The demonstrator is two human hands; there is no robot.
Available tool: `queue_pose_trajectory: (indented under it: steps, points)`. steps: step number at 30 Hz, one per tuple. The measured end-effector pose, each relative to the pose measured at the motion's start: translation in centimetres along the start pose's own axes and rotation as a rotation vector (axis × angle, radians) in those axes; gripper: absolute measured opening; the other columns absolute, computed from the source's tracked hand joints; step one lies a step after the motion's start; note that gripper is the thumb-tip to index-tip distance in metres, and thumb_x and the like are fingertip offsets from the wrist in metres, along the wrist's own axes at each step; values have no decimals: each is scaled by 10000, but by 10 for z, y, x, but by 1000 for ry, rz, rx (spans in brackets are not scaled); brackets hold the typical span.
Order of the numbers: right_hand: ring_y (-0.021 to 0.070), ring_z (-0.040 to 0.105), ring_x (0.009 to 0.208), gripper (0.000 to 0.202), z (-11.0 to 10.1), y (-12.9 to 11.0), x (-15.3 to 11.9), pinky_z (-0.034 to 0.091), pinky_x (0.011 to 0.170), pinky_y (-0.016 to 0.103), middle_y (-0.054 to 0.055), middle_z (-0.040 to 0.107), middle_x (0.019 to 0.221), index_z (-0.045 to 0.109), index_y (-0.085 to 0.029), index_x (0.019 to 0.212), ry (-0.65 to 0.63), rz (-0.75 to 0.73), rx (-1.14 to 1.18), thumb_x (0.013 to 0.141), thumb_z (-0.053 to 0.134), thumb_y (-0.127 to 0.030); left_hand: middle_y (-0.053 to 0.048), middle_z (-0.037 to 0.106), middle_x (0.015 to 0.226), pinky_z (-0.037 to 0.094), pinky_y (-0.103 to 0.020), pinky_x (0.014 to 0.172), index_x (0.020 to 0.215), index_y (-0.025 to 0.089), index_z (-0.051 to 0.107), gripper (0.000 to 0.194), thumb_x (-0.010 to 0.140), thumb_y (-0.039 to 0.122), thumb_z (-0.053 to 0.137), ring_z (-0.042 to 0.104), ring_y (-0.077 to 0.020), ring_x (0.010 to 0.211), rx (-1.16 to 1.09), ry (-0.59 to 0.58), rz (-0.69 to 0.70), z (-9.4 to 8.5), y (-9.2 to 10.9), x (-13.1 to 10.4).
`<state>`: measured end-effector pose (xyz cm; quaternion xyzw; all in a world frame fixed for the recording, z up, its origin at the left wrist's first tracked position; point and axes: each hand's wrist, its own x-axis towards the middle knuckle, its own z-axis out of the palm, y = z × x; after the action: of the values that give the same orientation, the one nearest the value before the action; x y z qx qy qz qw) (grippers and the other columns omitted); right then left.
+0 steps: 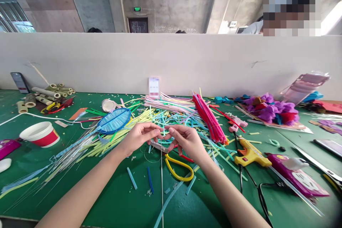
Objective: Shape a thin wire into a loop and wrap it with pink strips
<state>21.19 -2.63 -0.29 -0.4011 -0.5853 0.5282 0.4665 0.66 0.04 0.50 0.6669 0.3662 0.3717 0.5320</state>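
My left hand (143,136) and my right hand (185,139) meet over the middle of the table, thumbs and forefingers pinched. Between the fingertips is something small and pale blue, too tiny to name. A fine wire loop (145,156) shows beneath my left hand; whether it joins the held piece I cannot tell. Yellow-handled scissors or pliers (179,168) lie just below my right hand, partly hidden. Light blue and pale yellow pipe cleaners (165,115) are heaped behind both hands. Short blue cut pieces (131,178) lie in front.
On the left are a blue oval frame (114,120), a paper cup (40,134) and bamboo pieces (53,94). A red pipe-cleaner bundle (210,119), yellow glue gun (252,153), purple power strip (298,176) and large scissors (320,165) lie right. A white partition (107,64) stands behind.
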Motion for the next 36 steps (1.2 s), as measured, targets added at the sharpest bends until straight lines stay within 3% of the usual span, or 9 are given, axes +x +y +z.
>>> queue_pose_trajectory:
  steps: [3,7,11,18,22,26,32,36]
  points:
    - [186,735,664,418,0,1,2,472,370,178,82,756,928,679,-179,1046,59,0,9,851,643,-546,-94,771,859,459,-268,555,924,164,727,309,839,458,691,665,-197,698,-17,115,-25,2,-1,1]
    - [172,728,700,383,-6,4,6,491,422,177,70,748,900,684,-173,950,157,74,32,818,688,-533,-113,775,913,442,-241,533,980,142,715,360,806,457,731,674,-179,686,-129,269,-84,0,-3,3]
    - [156,717,717,363,-10,6,7,502,504,185,69,751,860,692,-167,931,158,108,65,802,719,-505,-119,771,962,452,-214,543,1015,133,699,380,804,446,742,684,-152,695,-196,320,-115,-1,-9,5]
    - [161,673,679,394,-9,11,9,501,548,235,41,713,752,682,-167,843,194,62,31,743,745,-543,-101,768,930,471,-201,552,1004,147,679,334,832,432,713,706,-157,725,-270,236,-123,2,-17,6]
    - [125,563,571,358,-11,10,10,458,516,232,-19,603,615,652,-179,771,206,34,-7,750,737,-527,-70,760,840,488,-222,552,890,161,677,228,809,370,721,707,-176,720,-359,90,-160,0,-15,3]
    - [113,491,568,372,-10,5,8,438,539,235,-33,545,621,659,-191,741,208,-8,-44,777,699,-559,-35,735,712,481,-216,550,833,160,697,195,795,348,733,677,-142,621,-422,-29,-190,0,-12,1]
    - [107,463,567,440,-4,2,3,409,563,233,-28,516,608,641,-177,717,-8,-10,-31,836,627,-601,-72,758,762,498,-244,561,867,152,713,260,785,394,761,677,-153,593,-413,-152,-217,6,-11,-4]
    - [108,479,550,424,-2,7,3,419,545,239,-23,538,629,626,-182,764,-14,-16,-32,862,590,-593,-65,749,760,504,-243,579,872,159,689,289,834,444,714,685,-157,637,-363,-144,-195,7,-14,-4]
